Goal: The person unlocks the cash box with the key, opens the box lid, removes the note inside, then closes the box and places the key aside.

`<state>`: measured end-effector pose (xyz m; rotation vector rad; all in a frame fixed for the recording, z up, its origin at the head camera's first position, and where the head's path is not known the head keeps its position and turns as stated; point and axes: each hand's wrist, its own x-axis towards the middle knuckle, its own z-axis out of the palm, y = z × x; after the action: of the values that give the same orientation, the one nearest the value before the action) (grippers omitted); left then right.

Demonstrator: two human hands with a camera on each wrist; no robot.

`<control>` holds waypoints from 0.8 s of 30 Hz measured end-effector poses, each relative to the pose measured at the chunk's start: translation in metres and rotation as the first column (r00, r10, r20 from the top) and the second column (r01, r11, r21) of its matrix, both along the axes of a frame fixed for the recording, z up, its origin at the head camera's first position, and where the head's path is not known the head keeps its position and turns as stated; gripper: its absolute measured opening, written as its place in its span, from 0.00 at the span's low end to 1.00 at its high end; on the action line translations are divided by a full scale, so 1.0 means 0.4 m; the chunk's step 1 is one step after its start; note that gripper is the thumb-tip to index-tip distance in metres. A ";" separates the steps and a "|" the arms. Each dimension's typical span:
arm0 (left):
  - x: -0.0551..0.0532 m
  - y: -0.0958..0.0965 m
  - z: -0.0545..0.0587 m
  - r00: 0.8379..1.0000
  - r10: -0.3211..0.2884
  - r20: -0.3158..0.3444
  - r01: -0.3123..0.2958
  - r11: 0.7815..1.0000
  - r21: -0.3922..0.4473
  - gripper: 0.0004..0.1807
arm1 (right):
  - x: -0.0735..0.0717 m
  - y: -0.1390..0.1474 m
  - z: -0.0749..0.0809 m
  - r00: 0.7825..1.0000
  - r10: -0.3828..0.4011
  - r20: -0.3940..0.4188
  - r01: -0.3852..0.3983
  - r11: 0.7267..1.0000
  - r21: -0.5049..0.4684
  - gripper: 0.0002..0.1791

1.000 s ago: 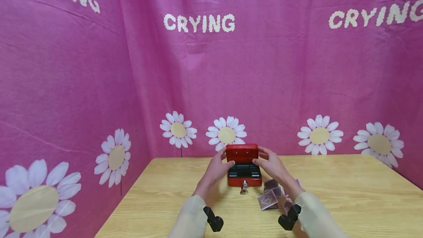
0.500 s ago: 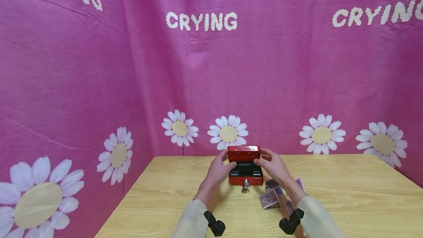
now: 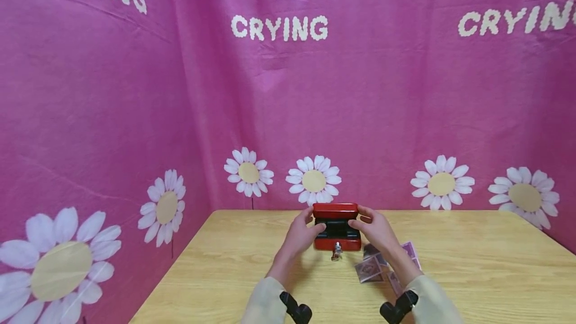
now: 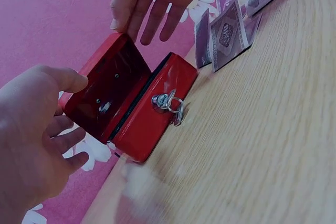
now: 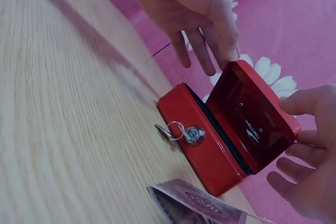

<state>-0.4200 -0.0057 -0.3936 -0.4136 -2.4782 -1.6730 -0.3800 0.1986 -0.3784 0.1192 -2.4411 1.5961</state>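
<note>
A small red cash box (image 3: 326, 244) with a black tray inside stands on the table, its lid (image 3: 335, 210) raised and tilted forward over the tray. My left hand (image 3: 300, 230) pinches the lid's left corner, thumb on the front edge and fingers behind. At the opposite corner, my right hand (image 3: 377, 231) grips the lid the same way, as the thumb (image 5: 304, 100) in the right wrist view shows. From the front lock hangs a ring with keys (image 4: 176, 109). Near my right forearm lie several purple printed banknotes (image 3: 370, 268), some folded, partly hidden by that arm.
The light wood table (image 3: 216, 274) reaches back to a pink curtain (image 3: 369, 89) with white daisies and lettering. One folded note (image 5: 194, 203) stands close to the box's right front corner. Black wrist cameras (image 3: 297, 309) sit at both cuffs.
Both hands have brought the lid forward and down, so less of its inside shows in the head view. The head view has shifted slightly; the notes and box base stay in place.
</note>
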 end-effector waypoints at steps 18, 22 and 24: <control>0.044 -0.003 -0.021 0.999 -0.021 0.025 0.020 0.999 0.034 0.36 | 0.040 0.011 -0.013 0.999 0.019 0.026 -0.019 1.000 0.015 0.36; 0.049 -0.010 -0.031 0.999 -0.018 0.027 0.017 0.999 0.030 0.34 | 0.044 0.010 -0.012 1.000 0.016 0.021 -0.017 0.999 0.031 0.33; 0.051 -0.017 -0.033 1.000 -0.011 0.027 0.010 0.999 0.031 0.33 | 0.045 0.005 -0.008 1.000 0.009 0.024 -0.010 0.999 0.045 0.31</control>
<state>-0.3998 -0.0127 -0.4067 -0.4036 -2.4707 -1.7298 -0.3622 0.2004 -0.3816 0.1203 -2.4986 1.5557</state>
